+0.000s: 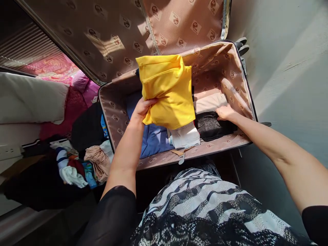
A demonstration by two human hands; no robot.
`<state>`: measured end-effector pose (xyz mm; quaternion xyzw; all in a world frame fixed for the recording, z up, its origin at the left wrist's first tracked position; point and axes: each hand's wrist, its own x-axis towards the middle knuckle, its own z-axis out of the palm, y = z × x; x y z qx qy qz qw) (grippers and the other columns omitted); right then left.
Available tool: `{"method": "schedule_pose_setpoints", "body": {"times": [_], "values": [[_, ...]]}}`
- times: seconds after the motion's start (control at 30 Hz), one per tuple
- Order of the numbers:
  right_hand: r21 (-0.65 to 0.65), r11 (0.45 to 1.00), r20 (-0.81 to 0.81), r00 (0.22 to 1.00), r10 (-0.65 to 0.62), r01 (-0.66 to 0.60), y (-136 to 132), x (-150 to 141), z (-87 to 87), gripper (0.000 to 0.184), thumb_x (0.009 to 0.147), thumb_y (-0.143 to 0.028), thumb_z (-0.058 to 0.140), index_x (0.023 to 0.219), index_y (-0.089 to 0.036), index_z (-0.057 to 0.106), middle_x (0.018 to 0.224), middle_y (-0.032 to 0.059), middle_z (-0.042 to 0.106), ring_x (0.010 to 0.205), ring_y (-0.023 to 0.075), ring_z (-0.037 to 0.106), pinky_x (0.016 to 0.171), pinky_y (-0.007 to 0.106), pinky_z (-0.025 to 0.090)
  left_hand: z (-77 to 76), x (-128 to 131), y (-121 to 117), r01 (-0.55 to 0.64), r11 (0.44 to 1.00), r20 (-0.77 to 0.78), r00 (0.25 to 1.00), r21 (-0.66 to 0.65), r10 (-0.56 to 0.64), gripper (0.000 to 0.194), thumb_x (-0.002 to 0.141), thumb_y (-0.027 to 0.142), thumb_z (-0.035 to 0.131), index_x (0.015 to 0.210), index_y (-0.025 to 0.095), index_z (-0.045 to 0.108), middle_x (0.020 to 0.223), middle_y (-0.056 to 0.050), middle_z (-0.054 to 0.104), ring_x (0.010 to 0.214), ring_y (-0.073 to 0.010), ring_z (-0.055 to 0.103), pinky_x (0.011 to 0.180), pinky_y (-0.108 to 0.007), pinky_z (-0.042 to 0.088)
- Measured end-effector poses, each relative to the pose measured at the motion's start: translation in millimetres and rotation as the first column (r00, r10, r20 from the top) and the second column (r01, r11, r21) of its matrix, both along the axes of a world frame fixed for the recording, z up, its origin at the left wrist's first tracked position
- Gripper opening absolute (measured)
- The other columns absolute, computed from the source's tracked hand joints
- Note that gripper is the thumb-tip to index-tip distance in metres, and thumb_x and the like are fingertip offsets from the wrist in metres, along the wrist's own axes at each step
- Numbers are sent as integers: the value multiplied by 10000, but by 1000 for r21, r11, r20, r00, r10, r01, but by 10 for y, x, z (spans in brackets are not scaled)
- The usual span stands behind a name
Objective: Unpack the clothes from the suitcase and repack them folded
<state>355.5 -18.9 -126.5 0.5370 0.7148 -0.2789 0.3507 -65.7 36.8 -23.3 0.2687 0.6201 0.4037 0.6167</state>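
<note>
My left hand (144,108) grips a folded yellow garment (169,94), thumb on top, and holds it up over the open suitcase (119,118). Inside the case at its right end, my right hand (225,112) rests on folded clothes, its fingers curled where a cream folded garment (211,102) meets a black folded garment (214,126). Whether those fingers pinch any cloth is hidden. Beneath the yellow piece lie a white folded garment (186,136) and blue clothing (156,140), both partly covered by it.
The suitcase's patterned lid (169,30) stands raised at the back. A grey wall (289,68) is close on the right. To the left lie a pile of mixed clothes (77,167), a white pillow (30,97) and pink bedding (74,106).
</note>
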Motion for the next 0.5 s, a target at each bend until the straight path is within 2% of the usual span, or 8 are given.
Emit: {"method": "schedule_pose_setpoints", "body": {"times": [0.1, 0.2, 0.23, 0.3, 0.33, 0.4, 0.47, 0.5], "values": [[54, 998, -36, 998, 43, -41, 9, -41, 72, 429, 873, -220, 772, 1280, -88, 740, 1353, 272, 702, 1348, 425, 608, 1171, 628, 367, 204, -489, -241, -126, 990, -51, 990, 56, 129, 536, 632, 116, 875, 1161, 124, 786, 1048, -83, 849, 1290, -370, 740, 1229, -579, 542], [202, 979, -268, 962, 41, 14, 33, -287, 139, 465, 877, -273, 787, 1307, -106, 726, 1432, 263, 655, 1362, 434, 584, 1163, 586, 416, 326, -914, -527, -262, 947, -72, 958, 183, 279, 496, 492, 92, 875, 978, 151, 795, 1008, -76, 854, 1350, -379, 698, 1324, -571, 447], [164, 982, -365, 931, -24, 90, 38, -426, 147, 471, 869, -326, 819, 1282, -118, 731, 1379, 238, 683, 1306, 415, 616, 1136, 548, 455, 360, -1030, -629, -291, 928, -75, 946, 233, 315, 474, 490, 118, 877, 954, 164, 795, 1028, -71, 856, 1390, -377, 674, 1341, -558, 425], [-70, 951, -492, 819, -296, 302, 19, -761, 137, 471, 799, -416, 913, 1145, -138, 754, 1159, 166, 744, 1111, 353, 682, 1020, 459, 537, 420, -1223, -835, -322, 892, -91, 926, 317, 367, 433, 505, 185, 882, 930, 188, 798, 1092, -64, 857, 1468, -368, 621, 1352, -523, 412], [-223, 880, -504, 723, -472, 419, -11, -939, 121, 459, 750, -416, 956, 1062, -145, 756, 1043, 126, 748, 1012, 316, 692, 953, 423, 561, 445, -1302, -934, -334, 879, -107, 915, 341, 389, 416, 512, 215, 880, 921, 199, 800, 1120, -58, 857, 1500, -360, 596, 1352, -503, 411], [-467, 637, -451, 455, -768, 613, -114, -1270, 75, 414, 681, -325, 997, 949, -151, 735, 895, 67, 728, 887, 251, 682, 864, 373, 577, 479, -1431, -1120, -355, 864, -149, 892, 357, 427, 404, 523, 262, 870, 921, 228, 808, 1168, -34, 856, 1552, -335, 548, 1357, -468, 399], [-558, 437, -415, 219, -883, 706, -257, -1527, 25, 374, 673, -226, 978, 919, -146, 707, 862, 39, 719, 859, 207, 668, 842, 343, 579, 483, -1529, -1286, -372, 865, -182, 876, 336, 447, 417, 527, 293, 865, 939, 256, 822, 1218, -8, 851, 1590, -314, 505, 1366, -443, 377], [-540, 399, -441, 155, -884, 741, -333, -1621, 5, 374, 665, -197, 970, 908, -143, 691, 856, 31, 713, 863, 197, 660, 846, 339, 577, 472, -1566, -1363, -378, 872, -190, 874, 312, 447, 427, 531, 306, 867, 955, 270, 829, 1251, 2, 844, 1604, -306, 489, 1367, -431, 372]]}}
